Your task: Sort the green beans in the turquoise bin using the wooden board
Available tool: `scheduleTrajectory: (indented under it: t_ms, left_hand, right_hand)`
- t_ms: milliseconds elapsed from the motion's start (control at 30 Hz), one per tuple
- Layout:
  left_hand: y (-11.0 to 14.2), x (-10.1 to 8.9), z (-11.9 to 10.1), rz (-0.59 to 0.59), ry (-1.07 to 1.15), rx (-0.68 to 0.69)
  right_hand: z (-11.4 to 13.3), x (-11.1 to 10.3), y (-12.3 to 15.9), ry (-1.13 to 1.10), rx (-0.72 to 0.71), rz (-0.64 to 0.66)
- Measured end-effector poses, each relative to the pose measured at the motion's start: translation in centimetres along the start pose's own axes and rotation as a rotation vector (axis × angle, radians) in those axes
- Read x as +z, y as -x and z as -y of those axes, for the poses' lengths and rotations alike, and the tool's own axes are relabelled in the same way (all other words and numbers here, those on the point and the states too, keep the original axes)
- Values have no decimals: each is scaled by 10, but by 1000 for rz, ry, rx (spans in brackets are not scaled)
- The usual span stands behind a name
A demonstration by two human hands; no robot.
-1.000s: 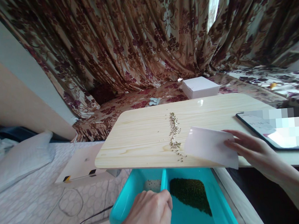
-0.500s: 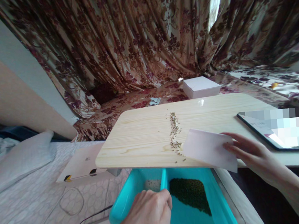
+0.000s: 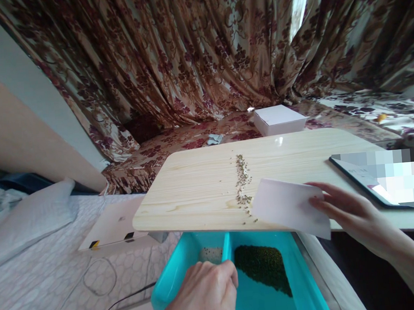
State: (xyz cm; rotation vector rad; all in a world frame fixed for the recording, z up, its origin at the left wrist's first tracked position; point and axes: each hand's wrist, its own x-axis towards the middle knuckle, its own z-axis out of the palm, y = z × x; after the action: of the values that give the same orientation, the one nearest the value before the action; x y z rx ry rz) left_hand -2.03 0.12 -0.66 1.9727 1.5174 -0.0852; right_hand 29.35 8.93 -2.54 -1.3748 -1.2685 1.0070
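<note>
My right hand [image 3: 351, 210] pinches a white sheet of paper [image 3: 286, 206] between thumb and fingers. The sheet slants over the front of a pale wooden tabletop [image 3: 188, 190], its left end beside a scattered line of small brownish grains [image 3: 243, 181]. Below the front edge is a turquoise two-part box [image 3: 179, 257]. Its right compartment holds a heap of dark green grains [image 3: 262, 267]; a few specks lie in the left one. My left hand [image 3: 203, 294] is closed around the box's middle divider, its fingertips hidden underneath.
A tablet-like device [image 3: 359, 181], partly blurred out, lies on the tabletop's right side. Behind the table stands a white box [image 3: 279, 118] before patterned curtains [image 3: 185, 56]. To the left, a flat white case [image 3: 112, 224] and a cable [image 3: 121, 298] rest on the bed.
</note>
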Motion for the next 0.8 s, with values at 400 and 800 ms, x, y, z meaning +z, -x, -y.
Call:
scheduleTrajectory:
  t_ms: [400,800]
  left_hand:
    - [-1,2,3,-13,7,-4]
    - [0,-2,-2,-13,14,-20]
  right_hand:
    - [1,4,3,17,-25,-11]
    - [1,5,2,68,-73,33]
